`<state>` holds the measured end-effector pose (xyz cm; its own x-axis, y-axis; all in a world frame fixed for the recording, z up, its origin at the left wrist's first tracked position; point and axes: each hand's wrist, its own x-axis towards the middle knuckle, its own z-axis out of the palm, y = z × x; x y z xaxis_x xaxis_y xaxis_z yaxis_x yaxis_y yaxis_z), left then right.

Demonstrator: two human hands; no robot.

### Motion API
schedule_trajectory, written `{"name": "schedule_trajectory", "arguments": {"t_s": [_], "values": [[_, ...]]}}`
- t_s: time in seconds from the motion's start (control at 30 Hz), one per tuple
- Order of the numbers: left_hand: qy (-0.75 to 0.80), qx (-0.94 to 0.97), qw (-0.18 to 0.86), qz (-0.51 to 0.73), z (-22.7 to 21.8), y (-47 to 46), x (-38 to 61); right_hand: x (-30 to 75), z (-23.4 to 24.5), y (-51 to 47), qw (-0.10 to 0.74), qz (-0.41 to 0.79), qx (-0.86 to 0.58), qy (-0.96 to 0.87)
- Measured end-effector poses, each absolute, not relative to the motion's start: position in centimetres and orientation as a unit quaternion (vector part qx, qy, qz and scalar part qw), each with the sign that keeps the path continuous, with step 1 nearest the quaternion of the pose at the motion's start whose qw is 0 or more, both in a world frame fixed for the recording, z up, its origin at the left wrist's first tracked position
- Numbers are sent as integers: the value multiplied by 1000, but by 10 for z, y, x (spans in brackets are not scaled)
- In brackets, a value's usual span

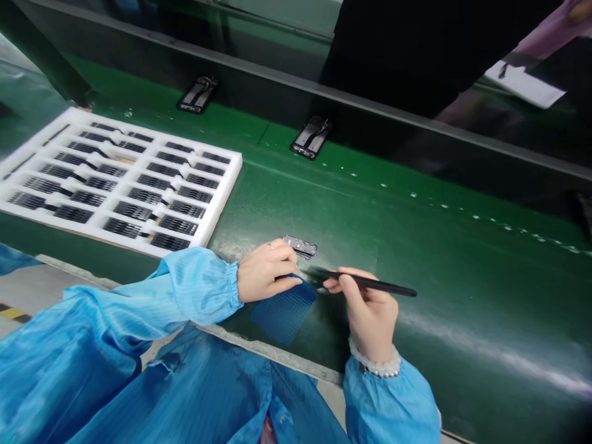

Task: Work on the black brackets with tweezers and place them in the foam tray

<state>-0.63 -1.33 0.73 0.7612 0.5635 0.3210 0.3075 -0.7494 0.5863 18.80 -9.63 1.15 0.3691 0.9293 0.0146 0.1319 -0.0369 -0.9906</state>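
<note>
My left hand (266,271) is closed, its fingertips pinching a small black part (300,246) while it also grips the corner of a blue gridded sheet (284,311) that lies on the green belt (416,246). My right hand (367,308) is closed on black tweezers (370,284), held like a pen, tips pointing left toward the blue sheet and the part. Both arms wear blue sleeves; a white bead bracelet (375,365) circles my right wrist.
A white foam tray (222,191) with several black parts in its slots lies at the left on the belt. Two black phone-like frames (198,94) (311,137) lie farther back. A person in dark clothes (416,43) stands beyond the rail.
</note>
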Motion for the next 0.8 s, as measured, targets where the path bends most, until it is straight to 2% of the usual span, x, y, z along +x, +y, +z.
{"name": "schedule_trajectory", "arguments": {"t_s": [0.07, 0.13, 0.8], "values": [[242, 920, 194, 239, 6, -11, -6, 191, 8, -83, 552, 361, -639, -396], [240, 931, 172, 215, 4, -8, -7, 192, 4, -70, 560, 361, -644, -374], [238, 940, 159, 187, 3, -7, -5, 187, -6, -49, 536, 372, -658, -375]]}}
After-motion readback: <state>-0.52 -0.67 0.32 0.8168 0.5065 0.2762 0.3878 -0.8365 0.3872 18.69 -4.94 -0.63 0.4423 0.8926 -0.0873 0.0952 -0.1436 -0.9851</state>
